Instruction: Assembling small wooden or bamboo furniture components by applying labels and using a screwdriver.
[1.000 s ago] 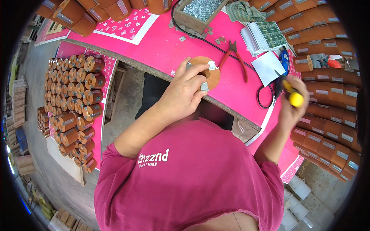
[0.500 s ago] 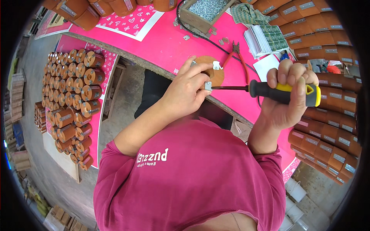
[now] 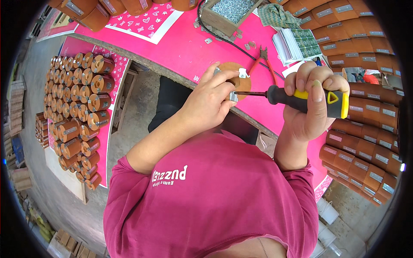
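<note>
My right hand (image 3: 307, 101) is wrapped round the black and yellow handle of a screwdriver (image 3: 278, 95). The screwdriver's shaft points left, and its tip meets a small metal bracket (image 3: 233, 97) at the edge of a round brown wooden piece (image 3: 243, 87). With curled fingers, my left hand (image 3: 211, 101) grips that piece from the left, close to the bracket. A white metal tab (image 3: 243, 73) shows on the piece's far right side. The fingers of my left hand hide part of the wood.
Red-handled pliers (image 3: 263, 60) and a black cable (image 3: 245, 50) lie beyond my hands on the pink table (image 3: 180, 47). Behind them stands a wooden box (image 3: 219, 22) of screws. Stacked brown wooden cylinders (image 3: 365, 148) rise at right; more cylinders (image 3: 101, 84) fill the left table.
My right hand and the screwdriver have shifted a little to the left, toward the wooden piece. The small bracket now looks more tilted. My left hand keeps its hold.
</note>
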The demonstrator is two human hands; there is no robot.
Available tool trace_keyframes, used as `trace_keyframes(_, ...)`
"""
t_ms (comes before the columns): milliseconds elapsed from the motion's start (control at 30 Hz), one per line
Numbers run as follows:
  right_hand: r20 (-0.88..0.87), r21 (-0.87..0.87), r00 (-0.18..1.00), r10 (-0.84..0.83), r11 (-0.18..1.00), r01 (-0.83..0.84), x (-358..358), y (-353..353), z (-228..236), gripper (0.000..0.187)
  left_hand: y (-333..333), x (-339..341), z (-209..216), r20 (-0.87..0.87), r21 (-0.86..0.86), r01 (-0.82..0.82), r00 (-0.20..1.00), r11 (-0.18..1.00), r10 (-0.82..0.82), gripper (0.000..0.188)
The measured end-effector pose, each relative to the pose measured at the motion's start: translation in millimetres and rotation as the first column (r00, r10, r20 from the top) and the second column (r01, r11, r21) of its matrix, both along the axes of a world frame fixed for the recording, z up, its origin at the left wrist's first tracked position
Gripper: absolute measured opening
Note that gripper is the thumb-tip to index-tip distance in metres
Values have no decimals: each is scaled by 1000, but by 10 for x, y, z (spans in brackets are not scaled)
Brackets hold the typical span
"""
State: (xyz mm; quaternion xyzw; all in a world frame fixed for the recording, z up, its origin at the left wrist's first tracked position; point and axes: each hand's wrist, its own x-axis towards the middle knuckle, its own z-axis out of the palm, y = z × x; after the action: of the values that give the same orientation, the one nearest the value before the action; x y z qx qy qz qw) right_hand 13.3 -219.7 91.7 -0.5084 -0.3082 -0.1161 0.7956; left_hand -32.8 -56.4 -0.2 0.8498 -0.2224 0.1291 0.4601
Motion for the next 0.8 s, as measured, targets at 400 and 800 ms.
trace_keyframes(400, 7, -3, 1000, 21, 1000, -21, 4, 14, 8, 28, 4, -11, 10, -2, 12, -5, 1000, 1000, 5, 27)
trace_keyframes(800, 53, -111, 999, -7, 994, 12, -39, 70, 52, 32, -3, -3, 9, -10, 0, -5, 1000, 1000, 5, 26)
